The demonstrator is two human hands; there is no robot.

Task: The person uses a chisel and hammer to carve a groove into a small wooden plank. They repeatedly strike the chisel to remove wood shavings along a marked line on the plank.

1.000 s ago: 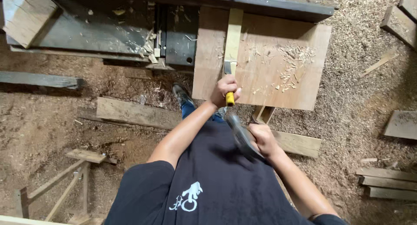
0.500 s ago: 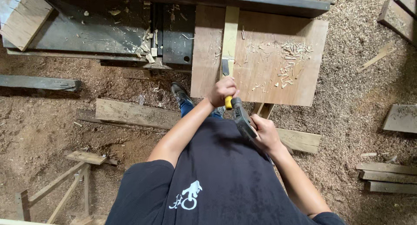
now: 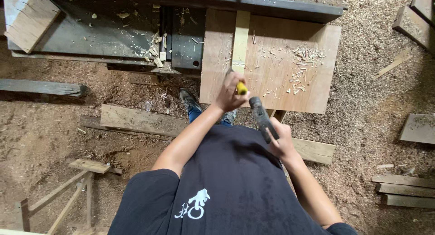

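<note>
My left hand (image 3: 229, 92) grips a yellow-handled chisel (image 3: 241, 88), its tip set on a narrow pale wood strip (image 3: 240, 40) that lies on a brown plywood board (image 3: 294, 72). My right hand (image 3: 281, 142) holds a dark hammer (image 3: 262, 117) by its handle, the head raised just behind the chisel's yellow end. Wood chips (image 3: 303, 58) are scattered over the board to the right of the strip.
A dark metal workbench (image 3: 113, 26) holds a wooden block (image 3: 27, 17) at far left. My shoe (image 3: 188, 101) stands on a plank (image 3: 140, 119). Loose planks (image 3: 403, 187) lie at right, a small wooden frame (image 3: 68, 194) at lower left, on a sawdust floor.
The hammer head has swung up and forward, closer to the chisel's yellow end. My left hand stays on the chisel against the strip.
</note>
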